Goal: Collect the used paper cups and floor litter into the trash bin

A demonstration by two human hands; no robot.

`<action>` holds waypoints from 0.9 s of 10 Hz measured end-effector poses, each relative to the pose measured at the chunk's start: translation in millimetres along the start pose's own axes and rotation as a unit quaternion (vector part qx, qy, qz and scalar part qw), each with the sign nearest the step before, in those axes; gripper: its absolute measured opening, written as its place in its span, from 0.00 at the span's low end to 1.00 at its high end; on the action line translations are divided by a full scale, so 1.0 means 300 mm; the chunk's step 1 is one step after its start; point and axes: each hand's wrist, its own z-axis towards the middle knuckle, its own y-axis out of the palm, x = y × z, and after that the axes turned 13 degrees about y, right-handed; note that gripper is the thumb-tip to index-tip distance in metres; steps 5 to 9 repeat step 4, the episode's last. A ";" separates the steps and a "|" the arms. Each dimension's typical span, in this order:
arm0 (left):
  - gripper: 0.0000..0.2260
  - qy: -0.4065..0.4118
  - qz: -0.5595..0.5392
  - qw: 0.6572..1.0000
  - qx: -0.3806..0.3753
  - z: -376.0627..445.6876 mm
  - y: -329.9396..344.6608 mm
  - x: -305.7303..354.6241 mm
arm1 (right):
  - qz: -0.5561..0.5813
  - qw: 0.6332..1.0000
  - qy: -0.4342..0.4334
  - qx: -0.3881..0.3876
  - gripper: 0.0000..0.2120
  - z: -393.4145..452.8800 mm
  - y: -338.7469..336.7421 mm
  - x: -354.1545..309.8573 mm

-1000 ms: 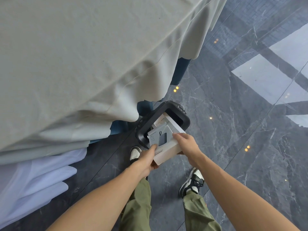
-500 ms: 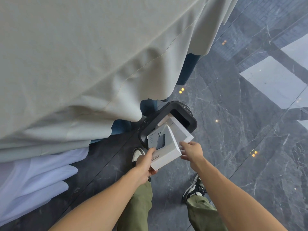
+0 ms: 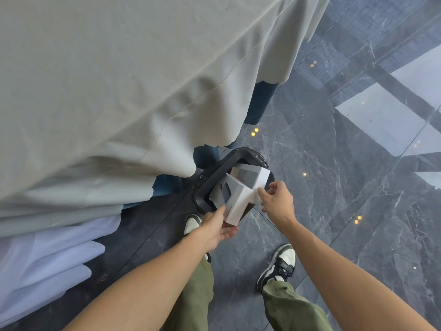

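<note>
Over the black trash bin point(image 3: 202, 187) beside the draped table point(image 3: 119, 91), the person's left hand point(image 3: 216, 226) gripped the lower corner of a white box point(image 3: 235, 199) while the right hand point(image 3: 276, 201) pinched its open flap. Tipping the box end-first would likely clear the narrow rim best. What already lay inside the bin was hidden, and no paper cups showed.

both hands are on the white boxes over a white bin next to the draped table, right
Not quite: the bin is black, not white. The head view shows the left hand and right hand on the white boxes over it, beside the draped table.
</note>
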 end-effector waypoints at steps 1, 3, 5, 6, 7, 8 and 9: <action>0.11 0.022 0.040 0.999 0.015 0.020 -0.024 -0.014 | -0.010 1.000 0.004 -0.013 0.13 -0.009 -0.001 0.054; 0.08 0.060 0.104 0.991 0.061 -0.094 -0.067 0.033 | -0.093 0.994 0.017 -0.063 0.10 -0.109 -0.074 0.081; 0.09 0.077 0.163 0.982 0.054 -0.181 -0.068 0.068 | -0.136 0.988 0.012 -0.073 0.10 -0.181 -0.121 0.069; 0.09 0.077 0.163 0.982 0.054 -0.181 -0.068 0.068 | -0.136 0.988 0.012 -0.073 0.10 -0.181 -0.121 0.069; 0.09 0.077 0.163 0.982 0.054 -0.181 -0.068 0.068 | -0.136 0.988 0.012 -0.073 0.10 -0.181 -0.121 0.069; 0.09 0.077 0.163 0.982 0.054 -0.181 -0.068 0.068 | -0.136 0.988 0.012 -0.073 0.10 -0.181 -0.121 0.069; 0.09 0.077 0.163 0.982 0.054 -0.181 -0.068 0.068 | -0.136 0.988 0.012 -0.073 0.10 -0.181 -0.121 0.069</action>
